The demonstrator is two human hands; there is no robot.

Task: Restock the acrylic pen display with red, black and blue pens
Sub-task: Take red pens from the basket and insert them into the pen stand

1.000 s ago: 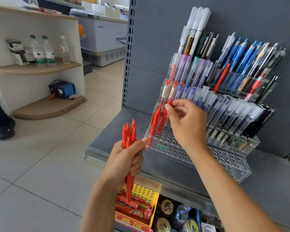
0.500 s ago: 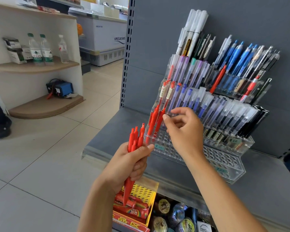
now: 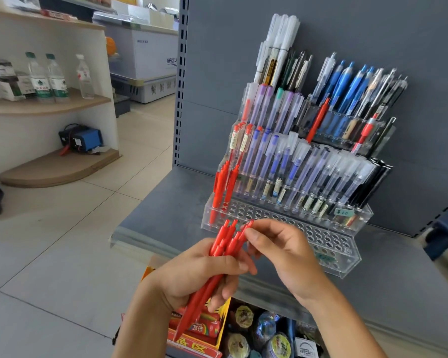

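Nearest, the left hand (image 3: 199,270) grips a bundle of red pens (image 3: 219,257), smooth matte barrels fanned upward, their lower ends passing in front of a yellow box (image 3: 219,329) of wrapped goods on the shelf below. The right hand (image 3: 285,251) meets the bundle from the right, thumb and forefinger pinching the top of one pen. Just behind, the acrylic pen display (image 3: 347,262) stands on a grey metal shelf (image 3: 161,218): clear stepped tiers drilled with round holes, the front rows bare, three red pens (image 3: 224,187) standing at the left end, capped blue and black pens filling the tiers above. Far left, water bottles (image 3: 48,78) stand on a curved wooden shelf.
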